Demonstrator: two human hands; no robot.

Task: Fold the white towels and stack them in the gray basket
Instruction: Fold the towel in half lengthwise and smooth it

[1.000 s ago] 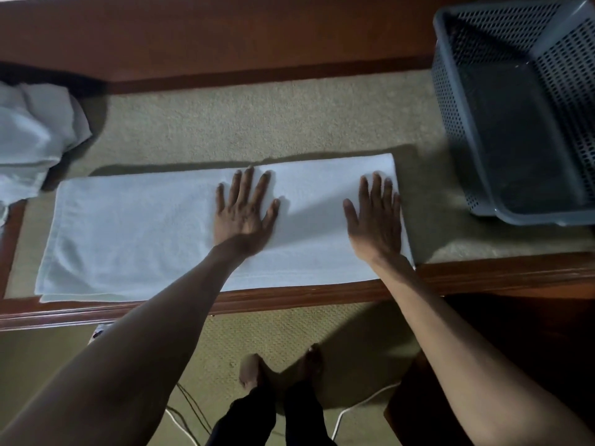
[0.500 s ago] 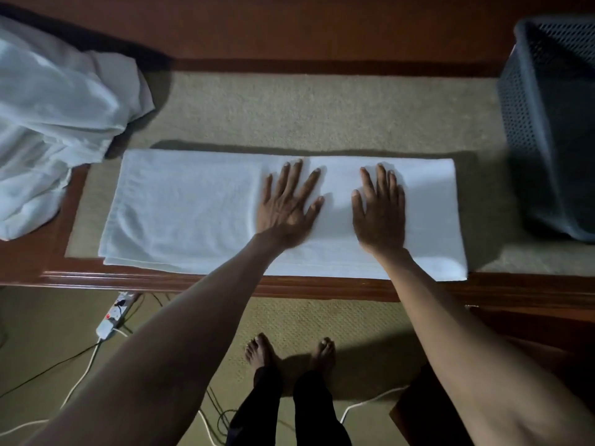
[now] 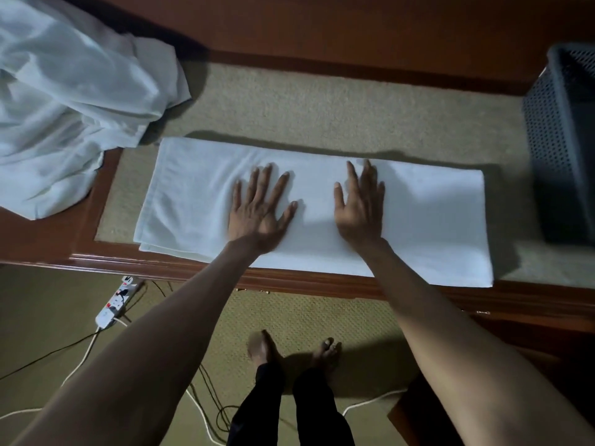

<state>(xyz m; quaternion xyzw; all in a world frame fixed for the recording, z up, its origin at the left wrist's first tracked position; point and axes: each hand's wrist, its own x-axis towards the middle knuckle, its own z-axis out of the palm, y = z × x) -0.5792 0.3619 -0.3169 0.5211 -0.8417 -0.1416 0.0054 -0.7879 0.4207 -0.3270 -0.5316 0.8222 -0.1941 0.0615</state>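
A dim room with a wooden-framed bench (image 3: 322, 281) topped by a beige carpeted pad. On that pad lies a long folded white terry towel (image 3: 418, 220), its near edge along the bench's front rail. The left hand (image 3: 257, 214) rests flat on the towel's middle, fingers spread, gripping nothing; the right hand (image 3: 362, 210) lies flat just right of it, fingers together. A gray perforated plastic basket (image 3: 560, 140) stands beyond the towel's right end. A heap of crumpled white cloth (image 3: 70, 101) sits off the towel's left end.
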